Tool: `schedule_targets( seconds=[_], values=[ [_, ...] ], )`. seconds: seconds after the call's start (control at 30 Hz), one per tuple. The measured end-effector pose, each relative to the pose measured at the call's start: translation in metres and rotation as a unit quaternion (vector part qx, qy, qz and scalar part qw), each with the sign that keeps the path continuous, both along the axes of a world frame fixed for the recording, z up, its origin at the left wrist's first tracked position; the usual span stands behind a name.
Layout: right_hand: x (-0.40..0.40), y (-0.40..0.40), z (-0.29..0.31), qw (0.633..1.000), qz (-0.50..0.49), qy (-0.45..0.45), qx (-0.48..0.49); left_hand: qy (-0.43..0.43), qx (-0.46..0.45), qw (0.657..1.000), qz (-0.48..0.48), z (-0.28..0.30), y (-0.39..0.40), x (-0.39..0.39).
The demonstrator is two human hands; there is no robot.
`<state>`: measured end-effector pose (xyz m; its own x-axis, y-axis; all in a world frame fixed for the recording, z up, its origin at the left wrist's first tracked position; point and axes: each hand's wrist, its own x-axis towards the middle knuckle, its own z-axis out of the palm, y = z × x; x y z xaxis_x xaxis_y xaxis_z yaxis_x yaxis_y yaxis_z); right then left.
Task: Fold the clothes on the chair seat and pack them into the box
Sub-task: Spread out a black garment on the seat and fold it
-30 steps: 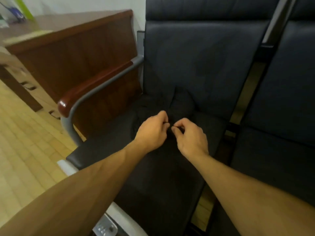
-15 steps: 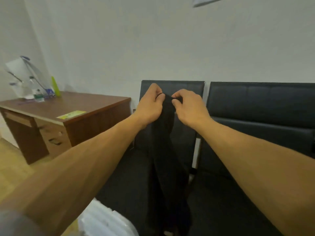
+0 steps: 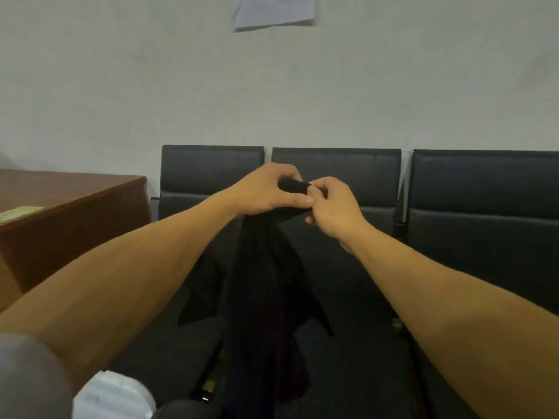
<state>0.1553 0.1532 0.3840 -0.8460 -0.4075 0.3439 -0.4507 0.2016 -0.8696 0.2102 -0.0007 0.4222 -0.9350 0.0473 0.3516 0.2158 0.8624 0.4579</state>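
A pale wall (image 3: 121, 86) fills the far half of the view, with a sheet of paper (image 3: 273, 10) stuck near its top edge. Against it stands a row of three dark padded chairs (image 3: 484, 207), their seats running toward the near edge. At the left is a brown wooden bench (image 3: 69, 213) with a yellow-green slip (image 3: 19, 212) lying on its top.

In front of the middle chair hangs a black garment (image 3: 263, 297), held up in the air above the seats. It is limp and bunched into a long vertical drape, narrow at the top and spreading lower down, with pointed flaps sticking out to the left and right. Its fabric is plain, dark and matte; what kind of garment it is cannot be told.

The left hand (image 3: 266, 192) grips the top edge of the garment with curled fingers. The right hand (image 3: 334, 207) pinches the same edge just beside it, the two hands nearly touching.

A white ribbed object (image 3: 115, 394) shows blurred at the near left corner.
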Motion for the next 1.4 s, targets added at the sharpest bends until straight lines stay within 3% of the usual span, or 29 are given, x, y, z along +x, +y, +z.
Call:
schedule_targets(
  seconds=[0.1, 0.2, 0.3, 0.4, 0.5, 0.6, 0.7, 0.8, 0.93, 1.07, 1.2, 1.4],
  values=[
    [-0.011, 0.018, -0.003, 0.997, -0.026, 0.053, 0.049, -0.028, -0.108, 0.994, -0.018, -0.012, 0.001, -0.013],
    [-0.018, 0.026, 0.0, 0.99, -0.032, 0.096, 0.093, -0.014, -0.151, 0.988, 0.01, -0.026, -0.008, -0.029],
    [-0.021, 0.025, -0.004, 0.99, -0.048, 0.084, 0.099, 0.003, -0.201, 0.978, 0.056, -0.042, -0.014, -0.039],
    [-0.028, 0.024, -0.006, 0.984, -0.057, 0.113, 0.128, 0.026, -0.107, 0.99, 0.091, -0.061, -0.02, -0.045],
    [-0.037, 0.027, -0.004, 0.945, -0.097, 0.196, 0.244, 0.027, 0.095, 0.987, 0.123, -0.066, -0.027, -0.052],
    [-0.032, 0.022, -0.008, 0.931, -0.123, 0.185, 0.289, -0.008, 0.2, 0.975, 0.099, -0.062, -0.02, -0.054],
    [-0.01, 0.005, -0.02, 0.964, -0.095, 0.096, 0.227, 0.007, 0.143, 0.989, 0.03, -0.06, -0.007, -0.05],
    [0.007, 0.0, -0.054, 0.989, -0.005, -0.013, 0.147, -0.003, 0.065, 0.997, -0.03, -0.076, -0.013, -0.045],
    [-0.001, 0.025, -0.084, 0.979, -0.075, 0.01, 0.191, -0.042, -0.141, 0.989, -0.001, -0.107, -0.04, -0.038],
    [-0.016, 0.051, -0.076, 0.927, -0.142, 0.123, 0.324, -0.061, -0.314, 0.947, -0.011, -0.12, -0.064, -0.032],
    [-0.033, 0.063, -0.056, 0.891, -0.158, 0.202, 0.376, -0.08, -0.276, 0.957, 0.052, -0.123, -0.085, -0.035],
    [-0.056, 0.092, -0.049, 0.847, -0.201, 0.177, 0.46, -0.149, -0.196, 0.957, 0.153, -0.113, -0.122, -0.03]
  ],
)
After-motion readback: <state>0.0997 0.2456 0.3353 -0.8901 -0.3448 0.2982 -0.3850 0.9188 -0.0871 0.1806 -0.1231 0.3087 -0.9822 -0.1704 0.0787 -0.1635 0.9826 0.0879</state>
